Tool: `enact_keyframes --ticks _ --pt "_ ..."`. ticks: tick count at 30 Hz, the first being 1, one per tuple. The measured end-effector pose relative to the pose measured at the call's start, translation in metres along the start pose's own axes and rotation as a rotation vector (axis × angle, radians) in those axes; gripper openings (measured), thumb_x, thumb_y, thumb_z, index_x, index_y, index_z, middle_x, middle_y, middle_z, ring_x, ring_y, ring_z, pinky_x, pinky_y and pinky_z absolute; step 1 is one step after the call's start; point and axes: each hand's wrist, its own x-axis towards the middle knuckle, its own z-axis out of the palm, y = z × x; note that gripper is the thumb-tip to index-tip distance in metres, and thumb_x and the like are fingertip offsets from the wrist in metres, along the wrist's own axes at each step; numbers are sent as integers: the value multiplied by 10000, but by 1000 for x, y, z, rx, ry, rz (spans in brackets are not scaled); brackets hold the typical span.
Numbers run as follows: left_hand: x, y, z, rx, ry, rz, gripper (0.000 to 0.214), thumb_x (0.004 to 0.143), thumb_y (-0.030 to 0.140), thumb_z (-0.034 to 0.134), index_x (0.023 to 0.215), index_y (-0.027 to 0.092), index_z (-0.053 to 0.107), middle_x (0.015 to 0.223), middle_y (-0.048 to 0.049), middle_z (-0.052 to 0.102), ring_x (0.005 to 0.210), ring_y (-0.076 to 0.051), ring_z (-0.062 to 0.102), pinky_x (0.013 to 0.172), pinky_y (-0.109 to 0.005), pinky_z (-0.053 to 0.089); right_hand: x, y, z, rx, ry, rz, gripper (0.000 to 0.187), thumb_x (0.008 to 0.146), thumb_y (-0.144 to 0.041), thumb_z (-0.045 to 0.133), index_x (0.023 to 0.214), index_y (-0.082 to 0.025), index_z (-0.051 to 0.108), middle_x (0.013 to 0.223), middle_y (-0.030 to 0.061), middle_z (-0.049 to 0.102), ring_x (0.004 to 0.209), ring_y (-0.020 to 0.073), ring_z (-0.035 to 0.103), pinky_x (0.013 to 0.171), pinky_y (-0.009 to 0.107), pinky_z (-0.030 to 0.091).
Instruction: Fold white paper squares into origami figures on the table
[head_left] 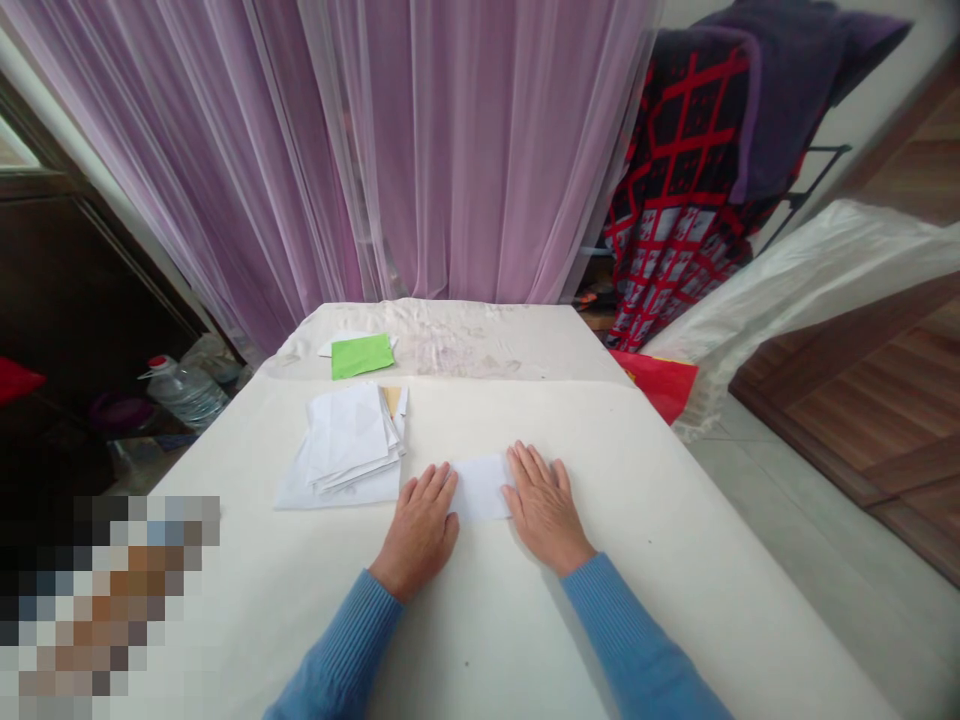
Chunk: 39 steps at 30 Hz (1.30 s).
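Note:
A small white sheet of paper (480,488) lies flat on the white-covered table (570,620), between my two hands. My left hand (420,530) rests palm down with its fingertips on the sheet's left edge. My right hand (544,505) lies flat against the right edge, fingers spread. Neither hand grips it. Left of them sits a loose stack of white papers (349,440), with a tan piece (391,400) showing behind it. Farther back, a green sheet (363,356) lies on a white paper (337,346).
The stained far end of the tablecloth (465,340) rises slightly behind a fold. A plastic water jug (186,392) stands beyond the left edge, and a red bag (660,382) lies beyond the right. Sheer purple curtains (465,150) hang behind. A pixelated patch covers the lower left.

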Motion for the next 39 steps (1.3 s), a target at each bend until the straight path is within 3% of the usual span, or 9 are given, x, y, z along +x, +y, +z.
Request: enact_keyframes --ticks 4,7,15,19,22,27,33,37,39 --pt "0 4 3 17 68 -17 528 866 142 384 1388 163 458 1465 -106 467 1371 -248 395 1088 -455 364 -6 -16 2 89 -23 -283 530 980 -367 336 1479 -190 333 1547 81 311 1434 222 248 1174 530 96" --pt "-1 4 3 30 69 -3 535 863 134 395 1393 163 452 1463 -106 469 1373 -247 394 1086 -449 365 -8 -24 4 127 -70 -353 548 980 -421 347 1480 -196 329 1535 81 338 1428 222 266 1174 534 106" --pt "-2 3 -4 -3 15 -26 531 861 126 440 1390 163 453 1471 -112 458 1379 -259 380 1091 -464 361 -16 1 -1 76 -105 -239 577 970 -480 355 1472 -195 349 1553 93 287 1435 252 248 1153 562 129" --pt "-2 6 -16 -63 -4 -9 493 864 339 588 1337 220 517 1456 -125 470 1355 -311 402 1074 -533 361 -24 17 -1 50 -81 -165 549 956 -402 398 1457 -178 376 1549 104 293 1425 267 267 1141 565 146" --pt "2 10 -28 -85 -18 19 462 821 392 670 1257 267 582 1411 -112 516 1298 -316 463 1044 -556 376 -17 22 -4 95 -31 -137 461 945 -346 416 1375 -196 487 1500 98 403 1383 257 348 1128 534 209" --pt "10 16 -42 -76 -20 132 228 873 299 621 1096 256 645 1183 -58 664 1088 -220 599 1022 -477 397 21 16 -17 211 51 -133 383 918 -253 440 1273 -194 571 1359 82 566 1241 183 505 1033 322 371" --pt "19 12 -36 -7 33 183 159 907 208 548 1021 237 655 1050 -34 695 949 -180 631 888 -372 451 62 10 -27 113 -55 -118 256 876 -279 526 1078 -231 676 1081 56 684 1048 210 577 908 304 413" --pt "33 11 -28 -8 28 91 172 912 218 538 1020 246 669 1014 -33 699 925 -184 635 793 -333 471 56 6 -33 93 37 -17 284 915 -253 462 1123 -219 652 1109 72 668 1047 215 570 902 315 410" --pt "36 15 -26 -17 13 43 173 914 235 538 1023 252 671 1007 -34 695 926 -195 629 784 -336 478 40 1 -32 104 67 -48 303 932 -251 434 1165 -232 627 1186 68 649 1094 214 558 926 324 403"
